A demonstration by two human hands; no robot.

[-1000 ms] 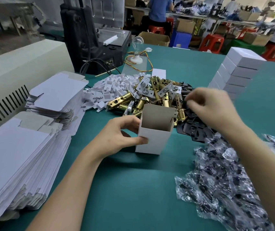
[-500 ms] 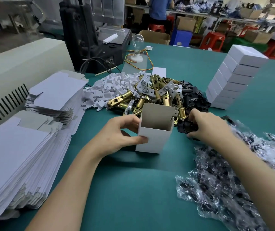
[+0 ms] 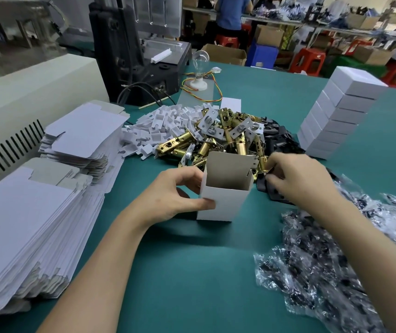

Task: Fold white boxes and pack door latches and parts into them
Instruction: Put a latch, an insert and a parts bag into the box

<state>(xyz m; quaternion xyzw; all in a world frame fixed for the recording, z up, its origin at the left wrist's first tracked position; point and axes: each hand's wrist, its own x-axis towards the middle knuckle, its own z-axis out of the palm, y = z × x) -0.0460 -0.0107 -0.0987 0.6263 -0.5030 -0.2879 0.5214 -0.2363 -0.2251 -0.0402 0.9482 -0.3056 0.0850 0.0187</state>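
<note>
Item: white box (image 3: 223, 203), folded, standing upright on the green table (image 3: 192, 272) at centre, top open, flaps raised, grey inside showing.

Left hand (image 3: 168, 195): grips the box's left side, thumb on the near face, fingers curled round the far edge.

Right hand (image 3: 297, 179): just right of the box's mouth, fingers curled and closed, apparently pinching a brass latch (image 3: 263, 165); the contact is partly hidden.

Behind the box: latch pile (image 3: 216, 143), brass and silver, flanked on the left by white plastic pieces (image 3: 163, 126) and on the right by black plates (image 3: 278, 135).

Far right: stack of closed boxes (image 3: 336, 116), leaning.

Left edge: two stacks of flat box blanks (image 3: 24, 224).

Near right: clear bags (image 3: 336, 260) of dark small parts, under the right forearm.
</note>
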